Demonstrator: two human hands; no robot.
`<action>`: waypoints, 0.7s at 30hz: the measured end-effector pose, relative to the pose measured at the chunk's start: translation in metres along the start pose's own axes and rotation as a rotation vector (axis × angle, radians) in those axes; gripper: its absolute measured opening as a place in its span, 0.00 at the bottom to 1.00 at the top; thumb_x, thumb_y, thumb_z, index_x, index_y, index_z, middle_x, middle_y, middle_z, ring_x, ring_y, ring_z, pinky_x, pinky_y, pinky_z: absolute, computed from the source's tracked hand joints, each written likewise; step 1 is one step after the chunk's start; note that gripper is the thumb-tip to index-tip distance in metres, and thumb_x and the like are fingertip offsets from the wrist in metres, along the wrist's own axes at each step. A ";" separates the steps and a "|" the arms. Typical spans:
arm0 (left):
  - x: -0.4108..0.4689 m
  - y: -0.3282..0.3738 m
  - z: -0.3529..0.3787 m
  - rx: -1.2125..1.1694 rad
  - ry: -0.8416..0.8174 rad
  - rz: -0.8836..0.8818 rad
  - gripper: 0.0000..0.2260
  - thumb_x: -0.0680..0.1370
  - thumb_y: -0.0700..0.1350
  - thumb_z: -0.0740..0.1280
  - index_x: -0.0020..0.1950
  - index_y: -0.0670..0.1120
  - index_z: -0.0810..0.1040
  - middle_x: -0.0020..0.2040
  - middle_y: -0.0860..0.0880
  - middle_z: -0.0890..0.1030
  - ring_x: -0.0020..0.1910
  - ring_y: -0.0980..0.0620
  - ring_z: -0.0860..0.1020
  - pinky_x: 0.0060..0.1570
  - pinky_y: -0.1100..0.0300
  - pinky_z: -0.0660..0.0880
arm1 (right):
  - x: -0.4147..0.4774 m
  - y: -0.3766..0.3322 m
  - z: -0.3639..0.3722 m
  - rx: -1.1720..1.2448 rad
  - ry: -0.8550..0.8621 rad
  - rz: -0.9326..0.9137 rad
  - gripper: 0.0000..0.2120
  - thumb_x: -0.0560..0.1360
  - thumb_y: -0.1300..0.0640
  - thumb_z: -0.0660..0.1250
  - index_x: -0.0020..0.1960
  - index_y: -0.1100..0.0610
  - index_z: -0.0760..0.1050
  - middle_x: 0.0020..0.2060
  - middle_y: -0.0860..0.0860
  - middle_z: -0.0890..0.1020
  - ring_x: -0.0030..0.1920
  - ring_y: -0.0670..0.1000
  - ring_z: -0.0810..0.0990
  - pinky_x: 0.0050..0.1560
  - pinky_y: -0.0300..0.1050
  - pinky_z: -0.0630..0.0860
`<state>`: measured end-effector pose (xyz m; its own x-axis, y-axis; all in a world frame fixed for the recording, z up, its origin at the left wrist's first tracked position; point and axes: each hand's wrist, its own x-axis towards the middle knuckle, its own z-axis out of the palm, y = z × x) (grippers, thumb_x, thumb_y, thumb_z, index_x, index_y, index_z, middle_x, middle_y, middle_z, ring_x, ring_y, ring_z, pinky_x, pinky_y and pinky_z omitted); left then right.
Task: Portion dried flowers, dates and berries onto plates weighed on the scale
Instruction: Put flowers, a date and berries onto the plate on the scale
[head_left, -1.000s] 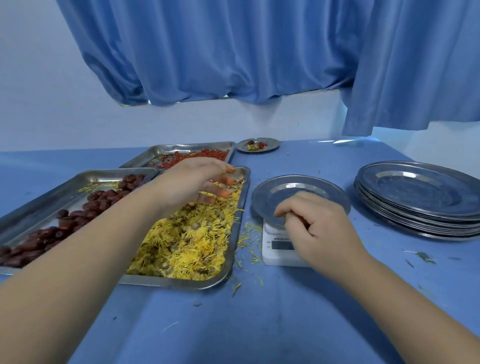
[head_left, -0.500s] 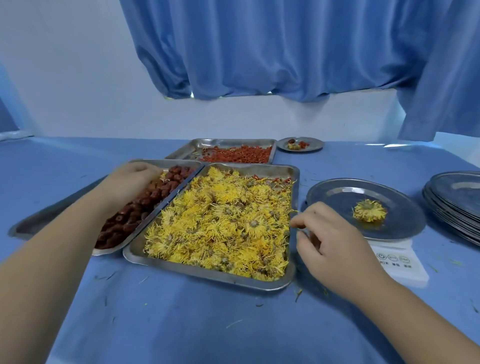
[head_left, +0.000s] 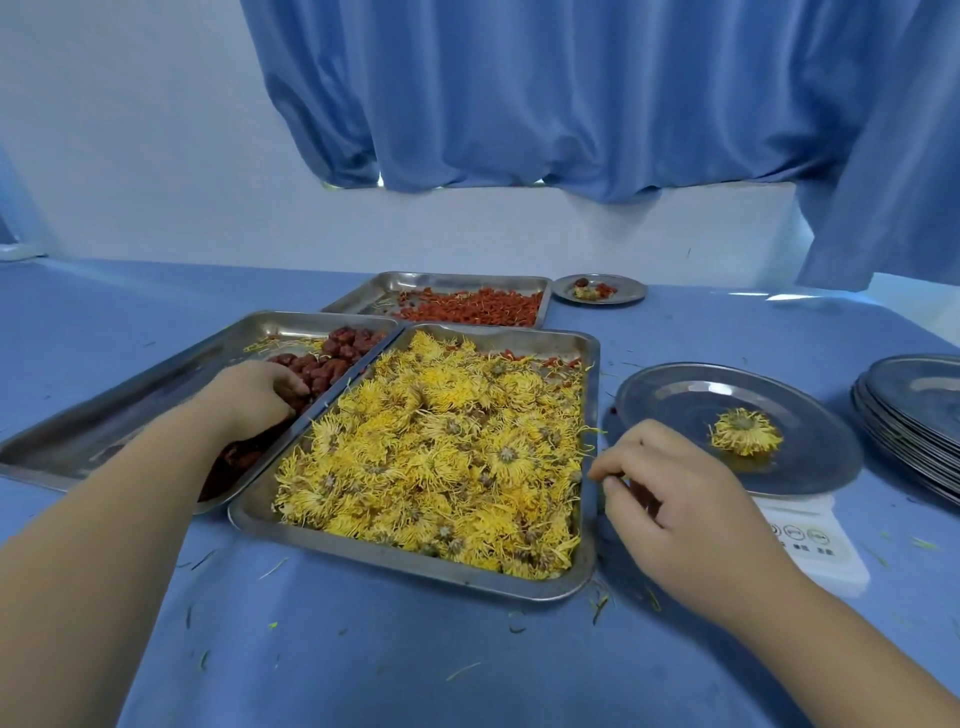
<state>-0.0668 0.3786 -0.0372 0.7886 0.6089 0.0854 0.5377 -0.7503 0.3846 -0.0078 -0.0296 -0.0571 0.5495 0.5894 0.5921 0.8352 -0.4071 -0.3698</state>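
A steel tray (head_left: 415, 564) heaped with yellow dried flowers (head_left: 441, 452) lies in front of me. To its left is a tray (head_left: 104, 415) of dark red dates (head_left: 332, 358), and behind it a tray (head_left: 363, 296) of red berries (head_left: 467, 306). My left hand (head_left: 254, 395) is in the date tray, its fingers curled down around dates. My right hand (head_left: 675, 499) hovers by the flower tray's right rim with fingers loosely curled and nothing in it that I can see. A round plate (head_left: 675, 405) sits on the white scale (head_left: 810, 540) with one flower (head_left: 745, 431) on it.
A stack of steel plates (head_left: 914, 415) stands at the right edge. A small plate (head_left: 600, 288) with a mixed portion sits at the back near the berry tray. Loose petals litter the blue tablecloth (head_left: 467, 665). Blue curtains hang behind.
My left hand left the flower tray and went into the dates. My right hand came off the plate to the flower tray's rim. The plate now holds one flower.
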 end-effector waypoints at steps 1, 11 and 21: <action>-0.001 0.000 0.001 -0.014 0.019 0.000 0.13 0.75 0.33 0.66 0.56 0.45 0.81 0.55 0.45 0.83 0.55 0.46 0.78 0.55 0.56 0.72 | 0.000 0.000 0.000 0.000 0.000 -0.004 0.08 0.74 0.63 0.66 0.45 0.51 0.79 0.40 0.41 0.73 0.36 0.47 0.75 0.35 0.49 0.75; -0.016 0.012 -0.012 -0.469 0.233 0.049 0.06 0.76 0.42 0.70 0.50 0.53 0.80 0.45 0.52 0.82 0.39 0.52 0.79 0.35 0.62 0.72 | -0.001 0.002 -0.004 0.025 0.037 -0.005 0.08 0.74 0.62 0.65 0.45 0.51 0.80 0.39 0.42 0.73 0.35 0.46 0.74 0.34 0.48 0.74; -0.041 0.112 -0.015 -1.261 -0.368 0.140 0.08 0.75 0.37 0.68 0.53 0.39 0.78 0.57 0.38 0.82 0.56 0.41 0.82 0.48 0.53 0.81 | 0.001 0.018 -0.023 0.143 0.240 0.138 0.09 0.72 0.65 0.66 0.40 0.52 0.79 0.37 0.44 0.76 0.40 0.46 0.75 0.38 0.34 0.69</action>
<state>-0.0434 0.2737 0.0159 0.9565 0.2912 0.0181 -0.0413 0.0736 0.9964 0.0069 -0.0523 -0.0471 0.6512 0.3467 0.6750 0.7570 -0.3592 -0.5458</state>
